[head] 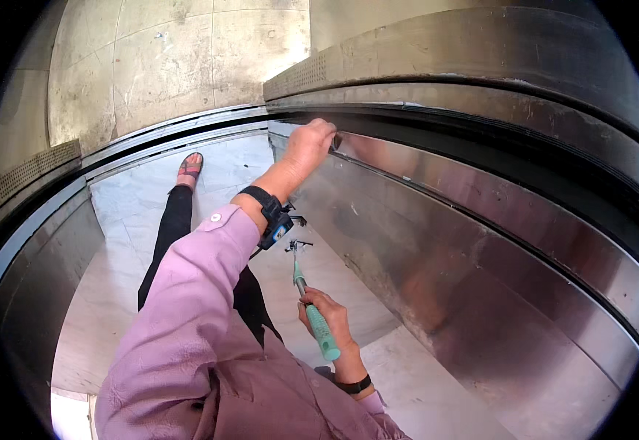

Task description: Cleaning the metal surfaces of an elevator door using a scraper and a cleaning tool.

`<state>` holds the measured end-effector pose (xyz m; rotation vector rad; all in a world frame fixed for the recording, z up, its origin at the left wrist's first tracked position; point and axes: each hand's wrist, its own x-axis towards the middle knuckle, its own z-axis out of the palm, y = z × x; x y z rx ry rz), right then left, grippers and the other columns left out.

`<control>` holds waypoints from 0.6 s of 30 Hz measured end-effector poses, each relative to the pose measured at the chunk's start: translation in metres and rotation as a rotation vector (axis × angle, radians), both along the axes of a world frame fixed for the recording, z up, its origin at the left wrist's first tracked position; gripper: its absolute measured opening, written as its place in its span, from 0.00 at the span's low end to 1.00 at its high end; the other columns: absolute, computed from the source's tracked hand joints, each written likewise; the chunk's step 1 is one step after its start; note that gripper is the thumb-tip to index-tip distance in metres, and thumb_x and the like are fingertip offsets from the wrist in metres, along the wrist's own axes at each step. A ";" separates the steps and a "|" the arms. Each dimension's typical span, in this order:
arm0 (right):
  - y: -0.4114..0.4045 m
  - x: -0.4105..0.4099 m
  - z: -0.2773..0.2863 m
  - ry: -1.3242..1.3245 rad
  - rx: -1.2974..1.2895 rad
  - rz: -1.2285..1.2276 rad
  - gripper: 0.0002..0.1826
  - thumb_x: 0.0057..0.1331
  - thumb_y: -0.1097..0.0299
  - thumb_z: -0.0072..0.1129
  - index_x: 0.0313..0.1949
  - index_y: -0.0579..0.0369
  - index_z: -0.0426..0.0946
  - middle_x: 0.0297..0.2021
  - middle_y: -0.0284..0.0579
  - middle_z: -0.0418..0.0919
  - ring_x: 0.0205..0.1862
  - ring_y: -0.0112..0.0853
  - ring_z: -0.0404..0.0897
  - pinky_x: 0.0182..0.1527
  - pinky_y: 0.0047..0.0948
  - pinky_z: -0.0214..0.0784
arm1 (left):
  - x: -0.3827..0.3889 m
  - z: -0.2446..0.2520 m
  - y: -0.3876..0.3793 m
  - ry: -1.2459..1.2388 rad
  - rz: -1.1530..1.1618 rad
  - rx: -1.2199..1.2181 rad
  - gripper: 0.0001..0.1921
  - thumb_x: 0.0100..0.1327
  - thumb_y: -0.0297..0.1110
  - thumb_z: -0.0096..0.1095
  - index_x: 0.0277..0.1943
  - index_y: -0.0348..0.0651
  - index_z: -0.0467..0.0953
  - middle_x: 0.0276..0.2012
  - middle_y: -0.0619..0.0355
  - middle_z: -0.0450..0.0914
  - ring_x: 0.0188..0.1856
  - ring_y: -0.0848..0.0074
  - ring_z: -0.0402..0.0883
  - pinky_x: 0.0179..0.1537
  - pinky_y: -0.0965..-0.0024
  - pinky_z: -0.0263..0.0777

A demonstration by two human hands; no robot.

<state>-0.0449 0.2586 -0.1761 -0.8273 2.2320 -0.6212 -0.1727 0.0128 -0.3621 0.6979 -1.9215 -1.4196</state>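
Observation:
My left hand (311, 144) is at the edge of a metal door jamb (374, 242), its fingers curled and their tips largely hidden. Beside those fingers is a small dark spot on the metal; I cannot tell whether the hand holds something there. Lower down, my right hand (330, 319) is closed around the grip of a green-handled tool (315, 322) with a slim metal shaft. Its far end points at the pale marble-look floor (347, 280). A small, thin dark head (299, 246) shows at that end, too small to tell what kind it is.
An elevator door sill (187, 126) with grooves crosses ahead, and beyond it lies a worn tiled car floor (165, 60). Another metal jamb (44, 247) stands at the left. My sandalled foot (190, 166) is near the sill. Small dark pieces (297, 220) show near my left wrist.

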 end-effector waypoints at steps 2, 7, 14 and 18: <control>-0.003 -0.001 0.002 -0.005 0.025 -0.003 0.16 0.47 0.84 0.59 0.37 0.58 0.75 0.37 0.54 0.81 0.49 0.45 0.81 0.46 0.32 0.75 | 0.001 0.001 -0.006 -0.108 -0.100 -0.178 0.03 0.56 0.24 0.60 0.35 0.39 0.77 0.31 0.51 0.78 0.33 0.56 0.79 0.32 0.60 0.74; -0.003 -0.001 -0.003 -0.010 0.009 0.005 0.17 0.46 0.84 0.59 0.38 0.58 0.76 0.38 0.55 0.81 0.49 0.45 0.80 0.46 0.32 0.75 | -0.005 0.003 -0.001 -0.106 0.039 -0.160 0.02 0.57 0.26 0.56 0.33 0.41 0.76 0.28 0.51 0.77 0.27 0.59 0.78 0.29 0.60 0.73; -0.005 0.000 0.001 0.077 0.018 -0.008 0.18 0.45 0.83 0.61 0.38 0.56 0.76 0.38 0.52 0.81 0.46 0.42 0.82 0.43 0.31 0.76 | 0.006 -0.001 0.012 0.144 0.045 1.256 0.08 0.64 0.32 0.53 0.38 0.36 0.76 0.29 0.59 0.79 0.27 0.78 0.79 0.31 0.75 0.73; -0.003 0.001 0.001 0.043 0.034 -0.024 0.18 0.45 0.83 0.62 0.38 0.56 0.76 0.35 0.52 0.81 0.46 0.42 0.82 0.43 0.31 0.76 | 0.009 0.008 -0.001 0.044 0.029 1.250 0.11 0.65 0.40 0.59 0.38 0.40 0.76 0.27 0.63 0.77 0.25 0.82 0.74 0.31 0.78 0.70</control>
